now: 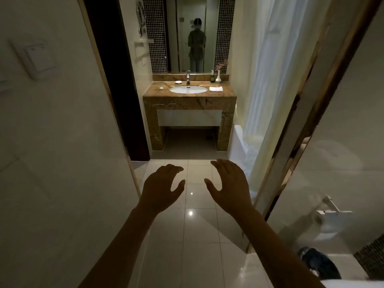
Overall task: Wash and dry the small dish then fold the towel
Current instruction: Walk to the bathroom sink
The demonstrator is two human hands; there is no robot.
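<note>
I stand in a bathroom doorway, well back from the vanity. A small white dish [178, 82] rests on the brown marble counter [189, 94], left of the chrome tap [188, 76]. A folded white towel [216, 88] lies on the counter right of the white oval sink [188, 89]. My left hand [163, 187] and my right hand [229, 183] are held out low over the tiled floor, palms down, fingers spread. Both hold nothing and are far from the counter.
A dark bottle [212, 76] and a white vase [218, 76] stand at the counter's back right. A mirror [191, 34] hangs above. A white shower curtain [268, 80] hangs right; door frames flank me. A small pale item [161, 87] lies on the counter's left.
</note>
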